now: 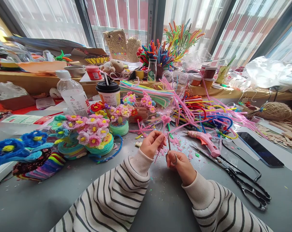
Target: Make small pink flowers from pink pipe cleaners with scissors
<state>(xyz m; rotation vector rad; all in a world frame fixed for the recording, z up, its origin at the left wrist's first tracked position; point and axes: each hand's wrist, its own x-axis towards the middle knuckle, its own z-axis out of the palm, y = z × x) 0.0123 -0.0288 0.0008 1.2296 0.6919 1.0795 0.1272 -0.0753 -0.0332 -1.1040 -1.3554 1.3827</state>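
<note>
My left hand [153, 144] pinches a thin pink pipe cleaner, whose lower end hangs below the fingers. Fingers and thumb of my right hand [180, 163] are closed round the handles of small scissors [169, 142], with the blades pointing up. Just above both hands is a fuzzy pink flower piece [166, 119] with a bit of green beside it. How it joins the pink strand is too small to tell. Pink fluff scraps [176, 141] lie on the grey table [158, 199] behind the hands.
Pipe-cleaner flower pots [101, 145] stand at left, near a bottle [72, 93] and a lidded cup [108, 91]. At right lie a pink glue gun [205, 140], large black scissors [242, 183] and a phone [260, 149]. Loose pipe cleaners [196, 109] are heaped behind.
</note>
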